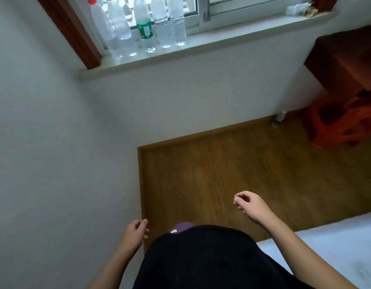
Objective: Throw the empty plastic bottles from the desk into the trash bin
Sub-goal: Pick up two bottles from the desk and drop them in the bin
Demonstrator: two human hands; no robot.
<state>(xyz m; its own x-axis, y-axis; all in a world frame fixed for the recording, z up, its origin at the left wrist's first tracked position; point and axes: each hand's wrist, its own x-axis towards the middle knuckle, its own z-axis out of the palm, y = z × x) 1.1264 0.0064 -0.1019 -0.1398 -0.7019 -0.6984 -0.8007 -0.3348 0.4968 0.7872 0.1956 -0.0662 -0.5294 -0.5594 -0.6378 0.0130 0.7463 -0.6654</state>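
ok, both hands are hanging empty: the left hand (135,231) is sitting low by the wall and the right hand (250,204) is floating over the wood floor (222,174), fingers loosely curled on each, nothing held. the bottles (146,28) are standing upright in a tight row on the window ledge (243,36), well apart from both hands, up ahead and leaning to the left side. no bin is showing. i'm reading this as the reach step. i'd be taking an end bottle first, like the red-capped one (101,24), gripping mid-body and lifting straight up, since they're light, packed close and probably toppling easily.
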